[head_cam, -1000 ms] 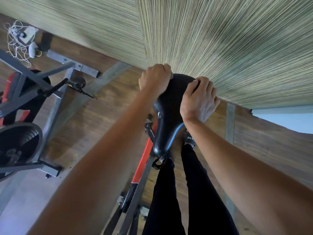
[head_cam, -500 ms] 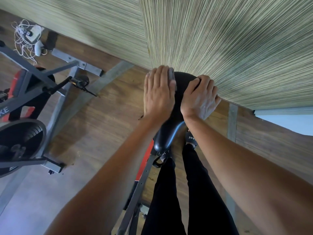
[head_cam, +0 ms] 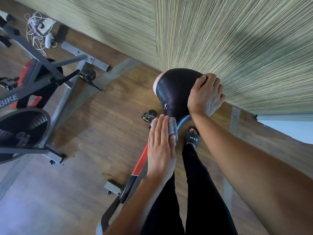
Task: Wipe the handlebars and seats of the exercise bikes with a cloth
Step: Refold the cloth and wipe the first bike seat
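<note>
A black bike seat (head_cam: 174, 89) stands in the middle of the view, its wide rear end toward the striped wall. My left hand (head_cam: 160, 146) lies flat with straight fingers over the seat's narrow nose, pressing a grey cloth (head_cam: 173, 128) onto it; only the cloth's edge shows beside my fingers. My right hand (head_cam: 205, 94) grips the right side of the seat's wide end, fingers curled over its edge. Below the seat runs the bike's red and black frame (head_cam: 139, 164).
A second exercise bike (head_cam: 33, 85) with a flywheel (head_cam: 22, 131) and pedals stands on the left. White cables and a power strip (head_cam: 41, 26) lie by the wall. My legs and a black sandal (head_cam: 193, 139) are under the seat. Striped wall close behind.
My left hand has slid with the cloth from the seat's wide rear end down to its nose, toward me. My right hand has kept its grip on the seat's side.
</note>
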The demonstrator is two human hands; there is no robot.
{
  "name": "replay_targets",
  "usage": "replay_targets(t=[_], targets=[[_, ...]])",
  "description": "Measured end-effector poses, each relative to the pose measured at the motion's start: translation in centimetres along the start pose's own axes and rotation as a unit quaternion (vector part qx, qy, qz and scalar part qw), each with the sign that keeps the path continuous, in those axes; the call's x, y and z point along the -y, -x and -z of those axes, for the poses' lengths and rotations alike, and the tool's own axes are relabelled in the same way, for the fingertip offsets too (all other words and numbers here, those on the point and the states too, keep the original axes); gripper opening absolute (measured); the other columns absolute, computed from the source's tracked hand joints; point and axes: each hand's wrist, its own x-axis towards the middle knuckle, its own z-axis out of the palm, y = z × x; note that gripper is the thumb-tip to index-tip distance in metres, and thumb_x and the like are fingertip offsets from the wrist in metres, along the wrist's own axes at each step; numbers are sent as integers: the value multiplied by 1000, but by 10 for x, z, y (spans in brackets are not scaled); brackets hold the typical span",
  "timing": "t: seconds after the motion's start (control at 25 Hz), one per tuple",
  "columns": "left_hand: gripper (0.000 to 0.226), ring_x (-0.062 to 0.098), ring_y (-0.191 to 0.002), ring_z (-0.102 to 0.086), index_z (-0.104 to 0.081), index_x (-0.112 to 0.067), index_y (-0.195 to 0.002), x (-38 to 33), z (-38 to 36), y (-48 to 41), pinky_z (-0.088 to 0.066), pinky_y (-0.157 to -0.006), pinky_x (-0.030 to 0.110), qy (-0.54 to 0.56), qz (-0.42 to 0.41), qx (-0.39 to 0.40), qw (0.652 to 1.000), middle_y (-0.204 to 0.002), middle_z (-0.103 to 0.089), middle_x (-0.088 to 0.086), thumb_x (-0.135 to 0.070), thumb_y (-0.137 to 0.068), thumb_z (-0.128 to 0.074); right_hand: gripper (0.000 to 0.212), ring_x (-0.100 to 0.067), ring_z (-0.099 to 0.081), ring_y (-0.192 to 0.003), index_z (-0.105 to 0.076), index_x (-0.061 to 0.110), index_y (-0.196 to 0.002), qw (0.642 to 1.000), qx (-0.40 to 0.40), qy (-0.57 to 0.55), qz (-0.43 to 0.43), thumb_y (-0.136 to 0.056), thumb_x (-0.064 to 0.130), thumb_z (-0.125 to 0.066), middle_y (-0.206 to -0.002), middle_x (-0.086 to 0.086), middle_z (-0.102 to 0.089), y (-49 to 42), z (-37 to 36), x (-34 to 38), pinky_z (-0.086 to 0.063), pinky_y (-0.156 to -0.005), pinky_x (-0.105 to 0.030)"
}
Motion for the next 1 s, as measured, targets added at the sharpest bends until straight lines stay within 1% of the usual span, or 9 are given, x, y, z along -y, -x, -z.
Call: replay_targets(t=[0.16,0.4,0.52,0.6,0.64,0.72,0.76,0.88,1.0], targets=[[53,7,-150,-19,-20,-20,-157,2,2,-52,-18,-124,37,208,166,48,963,-164,-24,-3,-35,-107,-29,41,-22,-57,-102,-61,24,-112,1000,-7,1,2,-98,39,-26,-106,3,-64,1,-3,-1,-38,-87,-41],[58,8,-151,13,4,-15,-158,11,-6,-106,4,-115,12,337,179,40,923,-166,12,-2,-24,-110,-27,38,-20,-57,-99,-61,24,-113,1000,-18,14,2,-99,37,-28,-105,5,-64,1,-6,-1,-38,-86,-40],[59,10,-150,20,8,-13,-157,5,-4,-132,7,-109,10,354,200,6,914,-165,18,0,-21,-110,-26,38,-20,-57,-98,-62,24,-113,999,-29,18,3,-98,37,-29,-104,5,-64,1,-8,0,-39,-85,-39],[54,5,-152,3,-6,-13,-158,5,-4,-152,0,-111,10,341,200,-57,917,-167,-4,1,-24,-110,-27,39,-19,-57,-97,-62,25,-114,999,-30,17,3,-98,37,-28,-104,6,-64,2,-8,-1,-39,-84,-39],[47,-4,-145,-21,-24,-14,-155,2,0,-163,-12,-110,8,327,197,-88,920,-157,-32,-4,-26,-109,-29,39,-19,-57,-97,-62,25,-114,999,-30,15,2,-98,37,-28,-104,6,-64,2,-8,-1,-39,-84,-39],[38,-5,-102,-55,-62,-13,-122,4,7,-199,-39,-95,20,268,222,-70,935,-107,-62,-12,-33,-105,-34,39,-19,-57,-97,-62,25,-113,999,-34,13,0,-98,37,-28,-103,6,-64,1,-8,-1,-39,-83,-39],[42,5,-95,-59,-68,-11,-111,5,11,-221,-43,-91,29,222,244,-12,944,-98,-65,-7,-38,-103,-36,38,-20,-57,-97,-62,25,-112,999,-38,13,0,-98,37,-29,-103,6,-65,1,-8,0,-39,-83,-39],[68,27,-108,-62,-67,-5,-119,13,15,-265,-45,-103,41,157,273,181,932,-115,-68,11,-58,-86,-41,36,-21,-57,-97,-63,25,-110,999,-46,9,-4,-97,36,-31,-102,6,-65,1,-10,1,-38,-82,-39],[65,25,-107,-63,-70,-4,-111,16,11,-254,-45,-102,40,155,237,167,944,-110,-70,10,-58,-91,-39,36,-22,-57,-96,-63,25,-109,999,-45,3,-2,-96,36,-31,-101,5,-65,1,-9,0,-37,-82,-39]])
